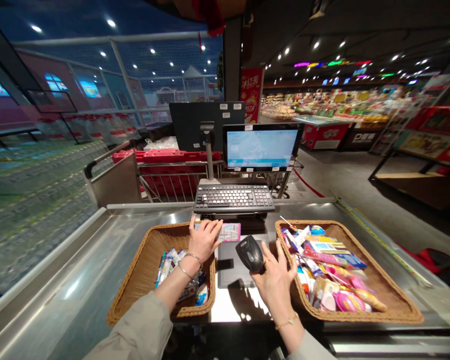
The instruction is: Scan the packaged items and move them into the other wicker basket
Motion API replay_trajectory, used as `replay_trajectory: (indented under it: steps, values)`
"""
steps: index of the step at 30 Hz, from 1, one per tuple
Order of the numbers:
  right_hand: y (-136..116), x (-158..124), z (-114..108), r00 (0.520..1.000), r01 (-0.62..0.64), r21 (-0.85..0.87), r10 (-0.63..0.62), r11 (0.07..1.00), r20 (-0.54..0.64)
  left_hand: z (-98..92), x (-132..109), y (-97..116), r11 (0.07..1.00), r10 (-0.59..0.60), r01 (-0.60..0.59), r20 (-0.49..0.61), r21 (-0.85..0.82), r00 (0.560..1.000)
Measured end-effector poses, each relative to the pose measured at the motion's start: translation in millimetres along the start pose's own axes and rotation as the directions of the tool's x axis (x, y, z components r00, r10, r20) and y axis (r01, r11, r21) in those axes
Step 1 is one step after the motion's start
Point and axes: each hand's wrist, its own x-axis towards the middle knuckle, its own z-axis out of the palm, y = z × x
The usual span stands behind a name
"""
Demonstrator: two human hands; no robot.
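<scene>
My left hand (205,239) reaches over the far right edge of the left wicker basket (125,280). Its fingers grip a flat pink-edged packet (230,231), whose printed back faces up. Several small wrapped packets (170,262) lie in that basket, partly covered by my forearm. My right hand (275,275) holds a black handheld barcode scanner (249,254), its head angled toward the packet; some fingers are spread and the handle is hidden. Beside it stands the right wicker basket (397,305), filled with colourful wrapped sweets and small toys (330,265).
A black keyboard (233,197) sits behind the baskets, below a lit monitor (262,147) and a dark second screen (189,125). The metal counter (75,270) runs along both sides. A metal cart with red crates (168,156) stands beyond it.
</scene>
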Motion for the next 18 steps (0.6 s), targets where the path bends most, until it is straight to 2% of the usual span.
replay_trajectory:
  steps: [4,9,18]
  values:
    - [6,-1,-1,1.000,0.012,-0.053,-0.013,0.999,-0.016,-0.9,6,4,1.000,0.010,-0.010,-0.008,-0.005,1.000]
    - [15,-3,-7,1.000,-0.030,-0.059,0.030,0.998,-0.010,0.0,18,12,0.998,0.045,-0.045,-0.022,-0.031,0.999]
    - [39,-8,-18,0.989,-0.125,-0.124,0.114,0.984,-0.095,4.2,47,40,0.986,0.134,-0.139,-0.065,-0.094,0.989]
